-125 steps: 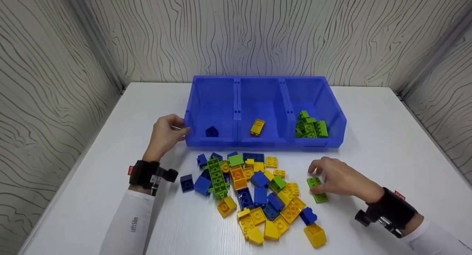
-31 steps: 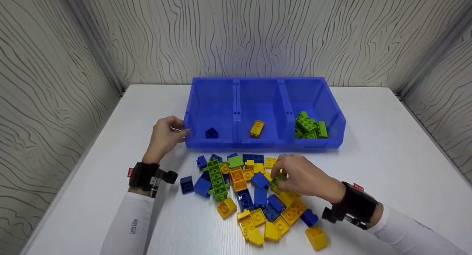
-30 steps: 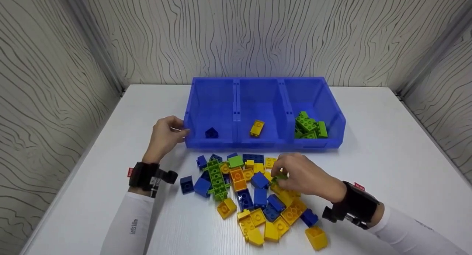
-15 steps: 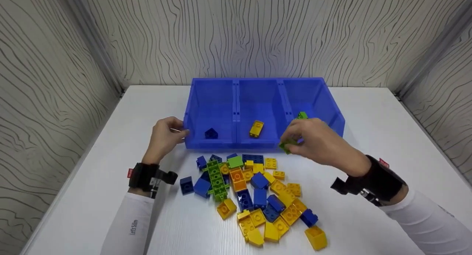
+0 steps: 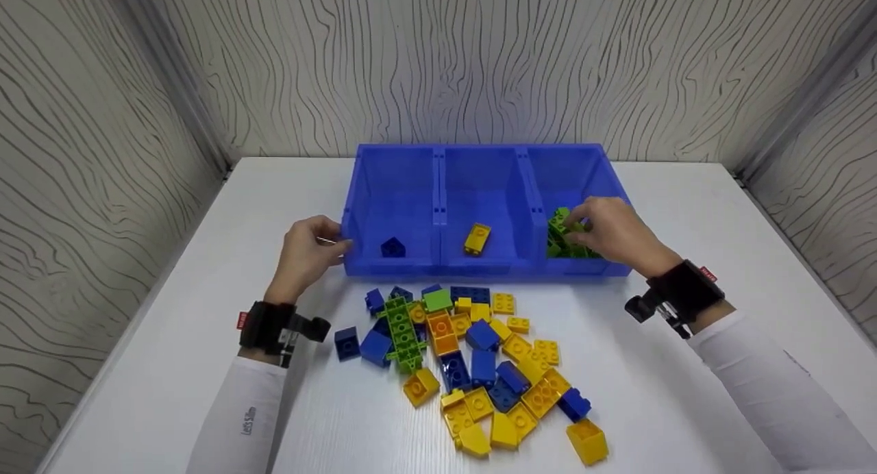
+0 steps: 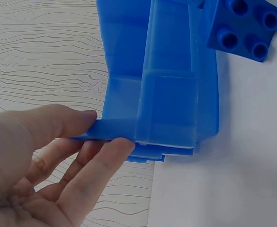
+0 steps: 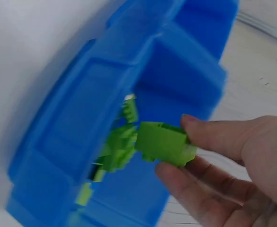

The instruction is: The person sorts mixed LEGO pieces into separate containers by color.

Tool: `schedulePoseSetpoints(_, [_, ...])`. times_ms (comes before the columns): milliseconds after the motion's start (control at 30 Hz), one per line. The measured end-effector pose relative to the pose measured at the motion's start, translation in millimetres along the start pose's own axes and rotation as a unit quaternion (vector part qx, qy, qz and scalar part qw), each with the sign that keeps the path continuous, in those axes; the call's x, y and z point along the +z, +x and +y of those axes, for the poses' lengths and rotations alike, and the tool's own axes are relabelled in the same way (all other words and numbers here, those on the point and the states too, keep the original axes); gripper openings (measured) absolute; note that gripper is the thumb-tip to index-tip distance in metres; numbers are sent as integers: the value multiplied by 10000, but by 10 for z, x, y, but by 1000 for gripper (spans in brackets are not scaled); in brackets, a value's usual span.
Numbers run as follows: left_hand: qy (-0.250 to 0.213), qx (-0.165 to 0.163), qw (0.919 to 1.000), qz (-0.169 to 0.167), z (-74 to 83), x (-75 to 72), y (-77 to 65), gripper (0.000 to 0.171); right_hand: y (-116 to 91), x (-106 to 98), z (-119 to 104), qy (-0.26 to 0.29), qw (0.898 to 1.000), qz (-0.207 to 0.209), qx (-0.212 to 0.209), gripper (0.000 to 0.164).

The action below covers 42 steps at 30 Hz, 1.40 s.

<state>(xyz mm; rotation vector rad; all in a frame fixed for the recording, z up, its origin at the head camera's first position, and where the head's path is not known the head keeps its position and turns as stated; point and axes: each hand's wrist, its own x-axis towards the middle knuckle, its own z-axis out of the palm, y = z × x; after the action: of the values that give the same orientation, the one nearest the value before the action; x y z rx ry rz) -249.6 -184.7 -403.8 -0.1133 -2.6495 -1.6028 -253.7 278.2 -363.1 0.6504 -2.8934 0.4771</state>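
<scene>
High head view, close wrist views, bin (image 5: 479,269) shared

Green bricks (image 7: 117,149) blur left of centre in the right wrist view, and the left wrist view's top edge crops a blue brick (image 6: 245,27).

– what's behind the table (image 5: 699,214)?
– a back wall (image 5: 438,63), off-white with wavy dark lines like wood grain.
– and the sides?
– a left wall (image 5: 62,152) and a right wall (image 5: 832,159), same pattern, grey strips (image 5: 168,70) at both corners.
– and the table itself?
– white, finely grained, under soft, pale light.
</scene>
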Motion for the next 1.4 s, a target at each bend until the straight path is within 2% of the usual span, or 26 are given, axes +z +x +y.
schedulePoseSetpoints(133, [20,30,10000,6,-9,-4,-7,19,-12,122,55,272,9995,-154,86,24])
schedulePoseSetpoints(267, [29,1,10000,4,-8,-2,-6,19,-115,119,-17,115,9999,53,-46,34])
schedulePoseSetpoints(400, [14,-37,10000,-18,2,4,-3,20,-373,14,-189,-42,9990,395,-214,50])
schedulePoseSetpoints(533, [46,11,10000,8,8,12,3,20,-728,-54,-456,-42,9991,341,-232,64])
schedulePoseSetpoints(633, [67,62,10000,4,8,17,6,19,-1011,-29,-649,-61,9998,-8,-196,64])
schedulePoseSetpoints(733, [75,48,10000,8,4,22,10,19,-1254,42,-781,148,9974,-701,-68,58])
schedulePoseSetpoints(867, [76,-41,10000,-11,7,23,10,20,-1457,189,-858,608,9822,-1750,316,52])
schedulePoseSetpoints(967, [95,-60,9999,5,12,14,7,20,-1521,336,-853,919,9711,-2147,499,43])
schedulePoseSetpoints(1133, [101,-29,9999,20,21,6,6,19,-1529,454,-797,1302,9692,-2013,563,14])
schedulePoseSetpoints(1233, [128,-22,9999,36,17,5,1,19,-1511,410,-785,1263,9738,-1804,560,12])
schedulePoseSetpoints(1400, [119,17,9999,79,0,5,-1,20,-1424,234,-825,1114,9849,-1291,303,13])
